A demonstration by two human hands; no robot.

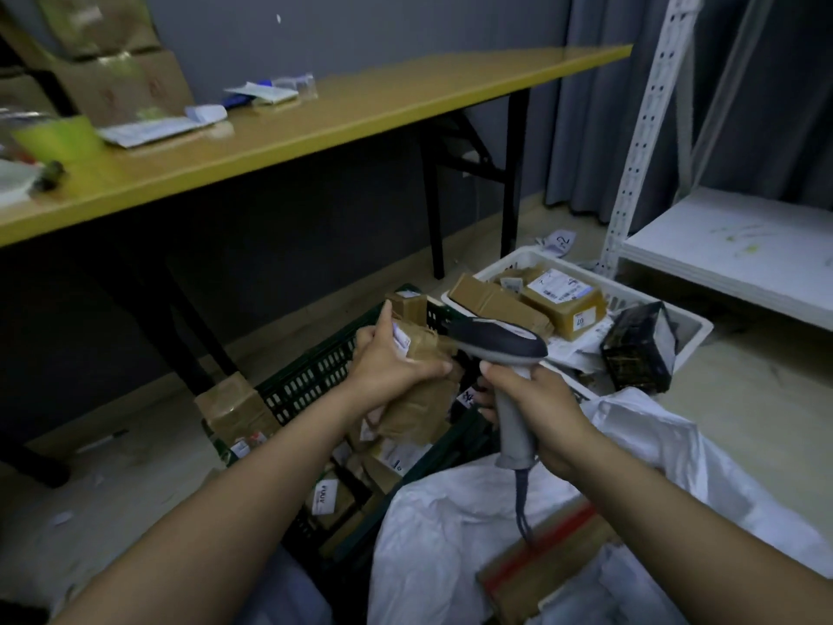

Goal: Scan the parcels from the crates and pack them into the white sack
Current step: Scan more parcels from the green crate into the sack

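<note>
A: How far along does the job look?

B: Somewhere in the middle, by the look of it. The person's left hand is wrapped around a small brown paper-wrapped parcel with a white label, held up over the dark green slatted plastic crate. The right hand is closed around the grip of a grey and black handheld barcode scanner, whose head sits just beside the parcel, aimed towards it.

A: So that one is being scanned, not packed?

B: That is the likely reading. Whether the scan has registered cannot be told.

A: And the sack?

B: The crumpled white woven sack lies open near the person, to the right of the green crate. A flat cardboard box with a red stripe lies in its mouth, so at least one item seems packed.

A: What is left?

B: Plenty. Brown labelled parcels fill the near end of the green crate, and the white plastic basket crate farther right holds taped cardboard boxes and a black box.
</note>
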